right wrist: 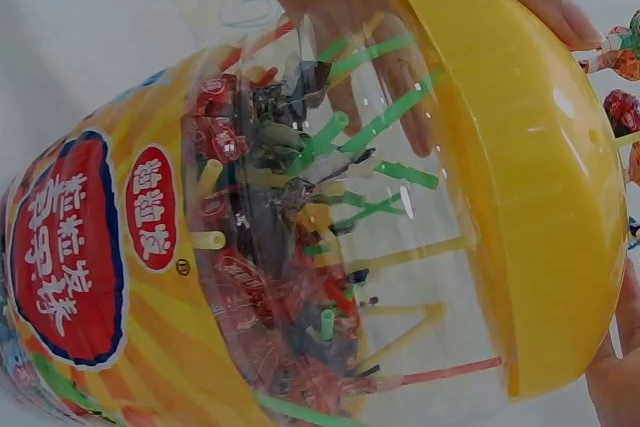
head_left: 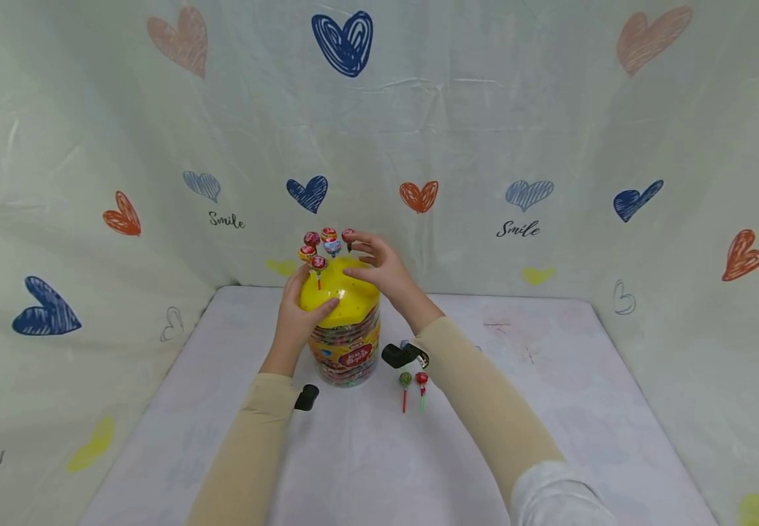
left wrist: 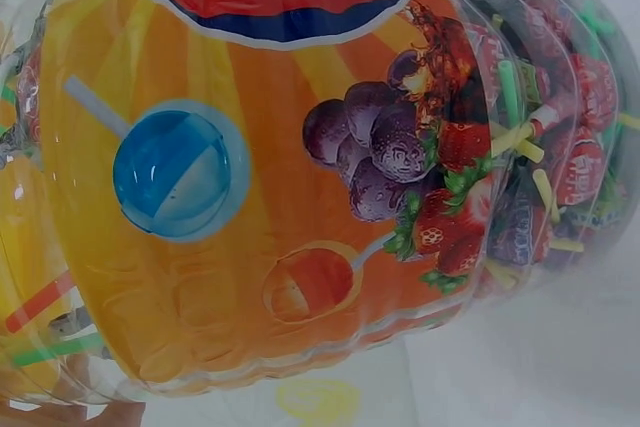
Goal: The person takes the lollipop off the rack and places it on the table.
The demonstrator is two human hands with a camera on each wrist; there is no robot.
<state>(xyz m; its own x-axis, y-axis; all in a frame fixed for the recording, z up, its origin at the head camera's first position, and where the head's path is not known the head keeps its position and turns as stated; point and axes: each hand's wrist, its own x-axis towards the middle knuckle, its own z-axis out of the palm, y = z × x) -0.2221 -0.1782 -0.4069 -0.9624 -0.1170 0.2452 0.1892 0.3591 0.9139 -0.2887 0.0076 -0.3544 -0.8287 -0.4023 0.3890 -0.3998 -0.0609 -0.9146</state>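
Note:
A clear candy jar (head_left: pixel 346 354) with a yellow domed lid (head_left: pixel 349 296) stands upright, full of wrapped lollipops. Several lollipops (head_left: pixel 318 263) stick up from holes in the lid. My left hand (head_left: pixel 296 314) grips the lid's left side, thumb across the front and fingers round the back. Over the lid's right side is my right hand (head_left: pixel 382 270), thumb and fingers spread apart. Its fingertips are right at the rightmost red lollipop (head_left: pixel 348 236). The left wrist view is filled by the jar's fruit-printed label (left wrist: pixel 260 167). In the right wrist view, sticks show inside the clear neck (right wrist: pixel 420 277).
A green lollipop (head_left: pixel 405 380) and a red lollipop (head_left: pixel 421 378) lie on the white tabletop (head_left: pixel 366 467), right of the jar. Black wrist cameras (head_left: pixel 400 356) hang below both forearms. A heart-printed curtain (head_left: pixel 379 139) surrounds the table's back and sides.

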